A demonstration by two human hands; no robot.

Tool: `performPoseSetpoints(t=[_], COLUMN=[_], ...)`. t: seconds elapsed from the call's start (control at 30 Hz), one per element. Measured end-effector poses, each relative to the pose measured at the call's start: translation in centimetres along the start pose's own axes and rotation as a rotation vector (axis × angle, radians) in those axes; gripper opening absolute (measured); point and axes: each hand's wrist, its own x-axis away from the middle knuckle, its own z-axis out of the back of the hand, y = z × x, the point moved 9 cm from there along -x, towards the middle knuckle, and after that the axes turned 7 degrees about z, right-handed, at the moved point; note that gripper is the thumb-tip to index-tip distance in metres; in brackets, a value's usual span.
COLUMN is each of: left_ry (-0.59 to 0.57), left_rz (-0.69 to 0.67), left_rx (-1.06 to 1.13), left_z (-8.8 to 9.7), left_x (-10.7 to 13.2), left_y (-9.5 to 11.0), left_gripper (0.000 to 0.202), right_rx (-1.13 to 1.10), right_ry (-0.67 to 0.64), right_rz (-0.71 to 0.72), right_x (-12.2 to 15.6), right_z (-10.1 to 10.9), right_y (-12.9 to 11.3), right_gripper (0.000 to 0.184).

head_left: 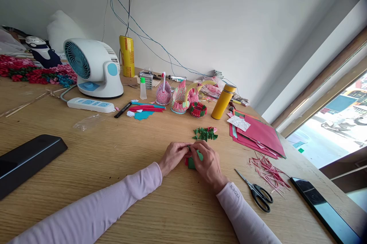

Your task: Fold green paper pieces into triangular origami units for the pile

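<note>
My left hand (175, 156) and my right hand (207, 164) meet over the wooden table, their fingertips pinched together. Between them shows a bit of a small green paper piece (189, 148), mostly hidden by the fingers. Beneath my right hand lie green paper pieces (191, 164), with a red edge peeking out at their left. Just beyond the hands sits a small pile of folded green paper pieces (204, 134), with some pink among them. A red and green ring of folded paper (198, 110) stands farther back.
Black-handled scissors (256, 190) lie right of my right hand, near pink paper strips (269, 171) and a phone (321, 206). Red paper sheets (262, 133), a yellow bottle (223, 102), paper swans (179, 99) and a white fan (97, 68) stand or lie farther off. A black object (31, 160) is at left.
</note>
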Motion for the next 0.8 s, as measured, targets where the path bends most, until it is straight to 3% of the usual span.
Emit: performPoseSetpoints(t=[0.17, 0.3, 0.67, 0.8], left_ry=[-0.036, -0.046, -0.040, -0.054], left_rz=[-0.032, -0.067, -0.166, -0.153], left_rx=[-0.121, -0.223, -0.450, -0.399], left_z=[0.0, 0.2, -0.4, -0.6], left_x=[-0.4, -0.4, 0.5, 0.7], left_y=[-0.5, -0.3, 1.0, 1.3], left_gripper=[0.034, 0.035, 0.032, 0.030], right_rx=[-0.232, -0.274, -0.001, 0.049], right_ry=[0.005, -0.012, -0.116, -0.123], right_rz=[-0.115, -0.127, -0.137, -0.109], right_x=[0.4, 0.4, 0.6, 0.3], right_z=[-0.7, -0.9, -1.0, -0.7], right_y=[1.8, 2.2, 1.7, 0.8], right_gripper=[0.010, 0.010, 0.008, 0.009])
